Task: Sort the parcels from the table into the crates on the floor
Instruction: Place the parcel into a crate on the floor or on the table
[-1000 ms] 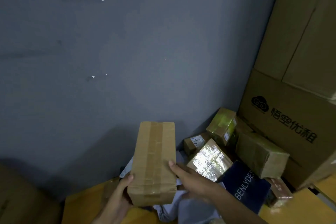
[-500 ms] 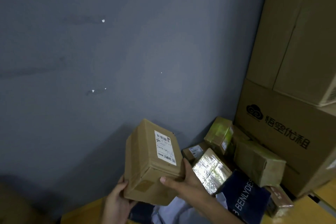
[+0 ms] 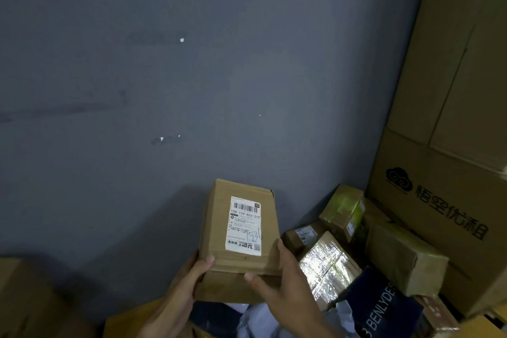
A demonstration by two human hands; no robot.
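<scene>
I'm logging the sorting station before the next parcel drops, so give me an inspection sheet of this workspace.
Surface: yellow table, only an edge visible.
Job's things: held parcel, label facing the camera; crates not in view.
Clutter: taped parcels and a dark mailer piled at right.
Grippers: left hand and right hand both grip the held parcel.
Cables: nothing seen.
Surroundings: grey wall; large printed cartons stacked at right.
</scene>
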